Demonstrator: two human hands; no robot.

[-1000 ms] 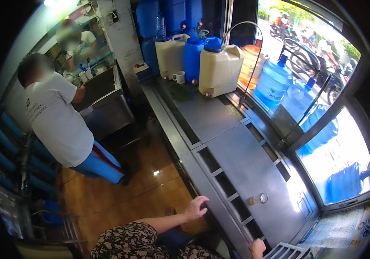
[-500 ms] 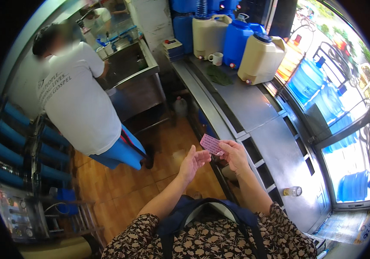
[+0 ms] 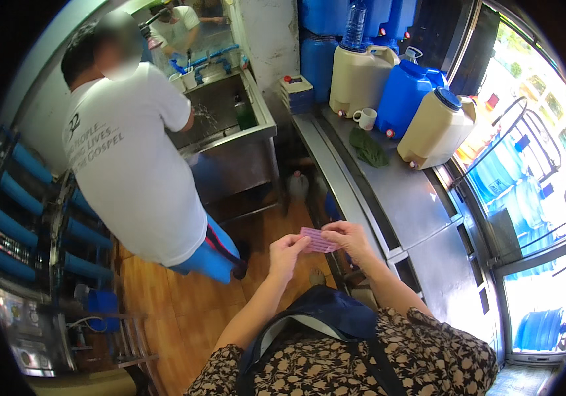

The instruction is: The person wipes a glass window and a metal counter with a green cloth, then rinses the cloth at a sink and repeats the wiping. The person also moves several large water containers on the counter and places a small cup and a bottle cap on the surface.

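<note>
A small pink card with dark printed lines is held up in front of me, above the gap between floor and counter. My left hand pinches its left edge between thumb and fingers. At the card's right end, my right hand grips it the same way. The two hands are a short way apart, with the card's middle showing between them.
To my left a person in a white shirt stands at a steel sink with water splashing. The metal counter on my right bears beige and blue water containers, a white mug and a green cloth.
My left hand, earlier open beside the card, has closed on its left edge. My right hand keeps its grip. The view has shifted, and the person's head has turned.
</note>
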